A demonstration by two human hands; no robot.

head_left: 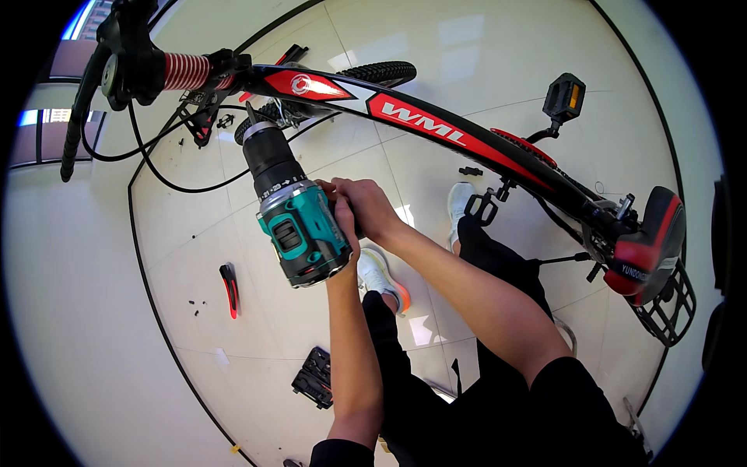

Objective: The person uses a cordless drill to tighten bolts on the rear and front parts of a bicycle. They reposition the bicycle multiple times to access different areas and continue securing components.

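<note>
Both my hands are closed around a teal-and-black cordless drill (pixel 299 226), its chuck pointing up and away to the left. My left hand (pixel 345 222) is against the drill's grip side, mostly hidden by the body. Fingers of my right hand (pixel 367 204) wrap the same grip from the right, and their tips are partly hidden. The drill's tip overlaps the front end of a black-and-red bicycle (pixel 451 134); I cannot tell whether it touches anything. Just beyond the chuck is a tyred wheel (pixel 381 74), partly covered by the frame.
The handlebar (pixel 78 117) and its cables arch at the left. At right are a pedal (pixel 564 97), the saddle (pixel 652 245) and a rear rack (pixel 669 311). An open tool case (pixel 314 379), a red-and-black slim part (pixel 229 290) and small black pieces lie on the tiled floor.
</note>
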